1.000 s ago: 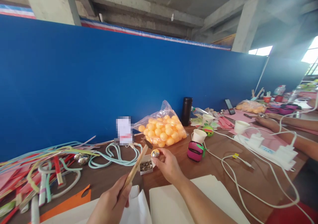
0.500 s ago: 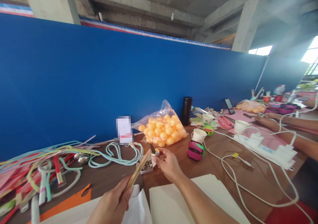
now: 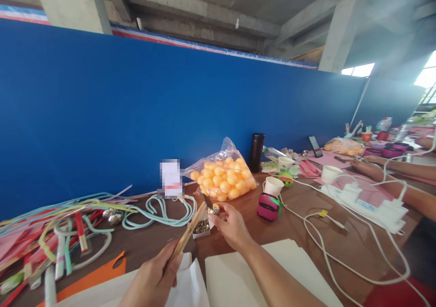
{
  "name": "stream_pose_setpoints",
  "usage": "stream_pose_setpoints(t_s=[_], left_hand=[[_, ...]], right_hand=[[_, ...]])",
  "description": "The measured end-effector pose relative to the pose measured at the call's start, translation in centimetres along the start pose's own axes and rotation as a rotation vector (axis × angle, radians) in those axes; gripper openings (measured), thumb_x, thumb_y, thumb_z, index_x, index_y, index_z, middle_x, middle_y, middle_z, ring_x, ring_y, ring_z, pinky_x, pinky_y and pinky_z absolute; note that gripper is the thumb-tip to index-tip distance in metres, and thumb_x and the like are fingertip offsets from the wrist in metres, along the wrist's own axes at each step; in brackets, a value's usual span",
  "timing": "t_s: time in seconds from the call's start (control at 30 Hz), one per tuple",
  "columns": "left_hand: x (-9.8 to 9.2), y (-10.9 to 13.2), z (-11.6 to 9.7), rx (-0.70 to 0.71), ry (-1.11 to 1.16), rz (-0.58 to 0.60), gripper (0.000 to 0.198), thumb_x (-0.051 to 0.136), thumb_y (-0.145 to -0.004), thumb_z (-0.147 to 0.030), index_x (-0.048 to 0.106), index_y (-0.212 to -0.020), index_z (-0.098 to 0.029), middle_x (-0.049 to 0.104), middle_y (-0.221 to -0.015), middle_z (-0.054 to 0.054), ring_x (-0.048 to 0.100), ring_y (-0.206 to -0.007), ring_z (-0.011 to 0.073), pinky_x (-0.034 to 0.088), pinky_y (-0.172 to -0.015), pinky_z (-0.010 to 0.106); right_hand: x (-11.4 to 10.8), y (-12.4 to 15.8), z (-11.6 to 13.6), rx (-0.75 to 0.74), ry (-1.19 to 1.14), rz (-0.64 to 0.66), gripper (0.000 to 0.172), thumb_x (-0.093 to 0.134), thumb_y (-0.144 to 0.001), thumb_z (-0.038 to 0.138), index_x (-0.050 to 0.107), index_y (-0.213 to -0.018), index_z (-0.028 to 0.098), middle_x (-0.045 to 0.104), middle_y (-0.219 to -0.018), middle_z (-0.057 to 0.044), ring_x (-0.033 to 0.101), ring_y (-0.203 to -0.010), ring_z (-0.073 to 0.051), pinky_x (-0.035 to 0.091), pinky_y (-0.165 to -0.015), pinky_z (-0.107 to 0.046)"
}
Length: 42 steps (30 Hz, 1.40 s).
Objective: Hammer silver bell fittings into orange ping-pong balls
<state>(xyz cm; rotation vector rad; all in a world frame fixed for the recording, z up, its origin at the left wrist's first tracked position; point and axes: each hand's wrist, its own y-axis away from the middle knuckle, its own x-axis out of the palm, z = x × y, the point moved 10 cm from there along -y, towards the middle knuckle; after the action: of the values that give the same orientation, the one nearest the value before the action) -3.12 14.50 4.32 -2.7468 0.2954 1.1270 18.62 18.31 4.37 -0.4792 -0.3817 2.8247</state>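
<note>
My left hand (image 3: 160, 268) is wrapped round a flat wooden stick (image 3: 185, 239) that slants up to the right. A dark, pointed piece (image 3: 207, 201) shows at the stick's upper end. My right hand (image 3: 232, 225) pinches a small shiny metallic ball (image 3: 214, 209) between thumb and finger, close beside the dark piece; whether they touch I cannot tell. Under them stands a small white box (image 3: 201, 229) of little metal pieces. Behind is a clear bag of orange balls (image 3: 225, 180).
Coloured tubes and strips (image 3: 64, 234) lie at the left, near a coiled light-blue cord (image 3: 163, 214). Paper sheets (image 3: 272, 270) lie in front. To the right are a pink pouch (image 3: 268, 206), a paper cup (image 3: 273, 185), a power strip (image 3: 366, 205) with cables, and another person's arms (image 3: 381, 173).
The stick's upper end and the dark piece have shifted very slightly. Both hands keep their holds; the whole view has moved a little.
</note>
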Motion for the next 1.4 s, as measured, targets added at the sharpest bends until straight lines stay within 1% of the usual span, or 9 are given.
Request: stream_pose_setpoints(t_s=[0.17, 0.37, 0.53, 0.7, 0.77, 0.87, 1.07, 1.17, 1.4], left_hand=[[0.2, 0.0, 0.1, -0.011, -0.005, 0.019, 0.037, 0.031, -0.088, -0.043, 0.060, -0.099, -0.022, 0.057, -0.052, -0.003, 0.056, -0.053, 0.0170, 0.040, -0.057, 0.023], [0.7, 0.0, 0.0, -0.022, -0.007, 0.066, 0.037, 0.031, -0.088, -0.042, 0.059, -0.102, -0.021, 0.058, -0.053, -0.003, 0.057, -0.054, 0.0174, 0.040, -0.058, 0.024], [0.1, 0.2, -0.3, -0.033, -0.004, 0.003, 0.037, 0.029, -0.089, -0.043, 0.057, -0.103, -0.022, 0.056, -0.054, -0.003, 0.056, -0.056, 0.0173, 0.039, -0.060, 0.024], [1.0, 0.2, -0.8, -0.009, -0.011, 0.074, 0.035, 0.028, -0.089, -0.041, 0.057, -0.093, -0.022, 0.057, -0.053, -0.003, 0.056, -0.055, 0.0170, 0.038, -0.059, 0.024], [0.8, 0.1, -0.6, -0.016, 0.010, 0.050, 0.035, 0.029, -0.089, -0.043, 0.057, -0.093, -0.022, 0.057, -0.054, -0.003, 0.056, -0.055, 0.0168, 0.039, -0.060, 0.024], [0.0, 0.1, 0.0, -0.055, 0.056, -0.021, 0.038, 0.030, -0.088, -0.048, 0.057, -0.096, -0.022, 0.056, -0.053, -0.003, 0.055, -0.051, 0.0161, 0.039, -0.054, 0.024], [-0.2, 0.2, 0.9, -0.109, 0.100, -0.027, 0.043, 0.030, -0.086, -0.051, 0.056, -0.104, -0.022, 0.056, -0.054, -0.004, 0.042, -0.035, 0.0118, 0.031, -0.039, 0.023], [0.0, 0.2, 0.6, -0.091, 0.063, -0.009, 0.042, 0.029, -0.087, -0.049, 0.055, -0.106, -0.023, 0.056, -0.053, -0.004, 0.047, -0.040, 0.0134, 0.033, -0.041, 0.023], [0.6, 0.2, -0.3, -0.038, -0.007, 0.051, 0.037, 0.027, -0.089, -0.042, 0.058, -0.094, -0.022, 0.057, -0.051, -0.002, 0.058, -0.054, 0.0174, 0.041, -0.059, 0.025]], right_hand=[[-0.1, 0.0, 0.2, 0.003, 0.012, -0.011, 0.031, 0.063, -0.075, 0.037, 0.065, -0.101, 0.019, 0.069, -0.073, 0.000, 0.061, -0.061, -0.016, 0.046, -0.056, -0.024], [-0.4, 0.1, 0.2, 0.009, 0.037, -0.023, 0.033, 0.065, -0.073, 0.036, 0.066, -0.101, 0.019, 0.069, -0.074, 0.000, 0.062, -0.063, -0.018, 0.046, -0.056, -0.025], [-0.4, 0.1, 0.3, 0.000, 0.050, -0.027, 0.030, 0.064, -0.074, 0.036, 0.066, -0.100, 0.020, 0.070, -0.076, 0.000, 0.063, -0.064, -0.018, 0.047, -0.059, -0.025], [-0.3, 0.2, 0.2, -0.001, 0.062, -0.023, 0.031, 0.064, -0.074, 0.033, 0.064, -0.101, 0.019, 0.070, -0.076, -0.001, 0.063, -0.062, -0.017, 0.048, -0.059, -0.026], [-0.2, 0.2, 0.3, -0.011, 0.066, -0.015, 0.030, 0.063, -0.075, 0.034, 0.064, -0.102, 0.019, 0.070, -0.077, 0.000, 0.063, -0.063, -0.017, 0.048, -0.060, -0.026], [-0.2, 0.2, 0.5, -0.028, 0.077, -0.014, 0.031, 0.063, -0.076, 0.034, 0.065, -0.102, 0.019, 0.070, -0.083, -0.002, 0.063, -0.067, -0.017, 0.049, -0.063, -0.026], [-0.5, 0.2, 0.8, -0.028, 0.097, -0.034, 0.032, 0.064, -0.073, 0.033, 0.066, -0.102, 0.019, 0.071, -0.086, -0.003, 0.064, -0.071, -0.019, 0.049, -0.065, -0.027], [-0.7, 0.3, 0.9, -0.027, 0.100, -0.044, 0.031, 0.064, -0.073, 0.033, 0.067, -0.101, 0.020, 0.071, -0.084, -0.003, 0.064, -0.071, -0.019, 0.049, -0.064, -0.027], [-0.9, 0.2, 0.7, 0.000, 0.099, -0.074, 0.035, 0.066, -0.072, 0.036, 0.067, -0.102, 0.019, 0.070, -0.075, -0.001, 0.064, -0.068, -0.021, 0.050, -0.061, -0.028]])
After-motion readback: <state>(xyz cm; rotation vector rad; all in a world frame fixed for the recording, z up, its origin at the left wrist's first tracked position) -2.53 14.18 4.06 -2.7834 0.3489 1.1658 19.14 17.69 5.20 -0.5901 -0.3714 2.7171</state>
